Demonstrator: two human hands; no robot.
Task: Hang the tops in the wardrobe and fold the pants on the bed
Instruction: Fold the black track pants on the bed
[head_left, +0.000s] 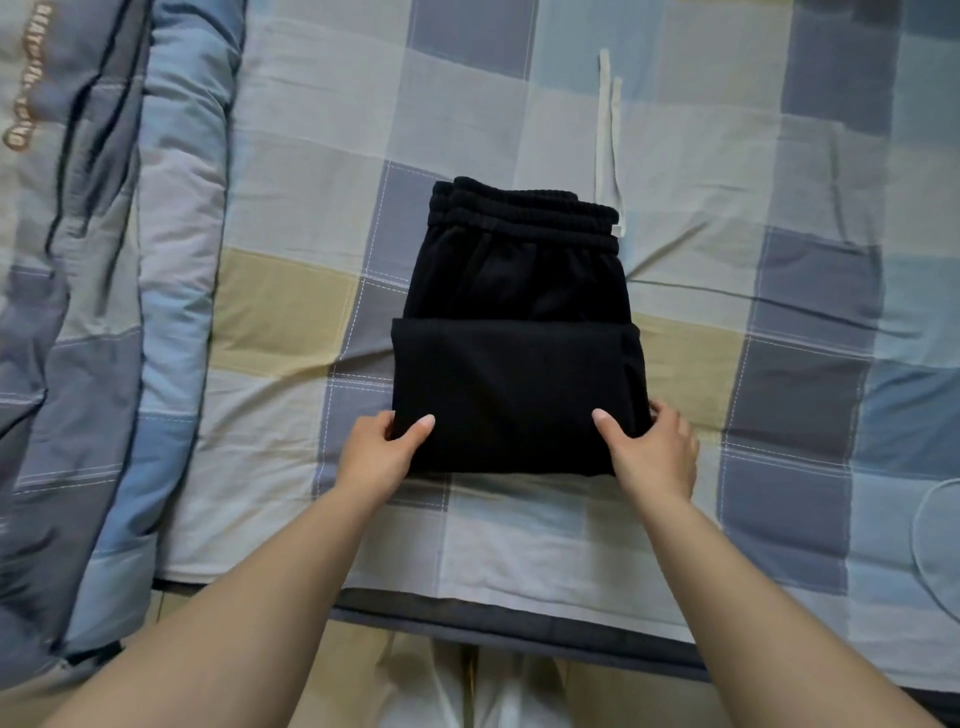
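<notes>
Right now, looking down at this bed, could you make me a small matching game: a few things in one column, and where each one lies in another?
Things:
1. black pants
2. white drawstring
3. quilt
4. hands, left hand and right hand

Places:
A. bunched along the bed's left side
B. gripping the near corners of the folded cloth
C. stretched out beyond the waistband
D. folded in the middle of the checked sheet

Pairs: 1-D, 2-C, 3-A, 4-B

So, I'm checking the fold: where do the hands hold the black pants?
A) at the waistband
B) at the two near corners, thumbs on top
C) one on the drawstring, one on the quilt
B: the left hand and right hand grip the near corners of the black pants.
</notes>
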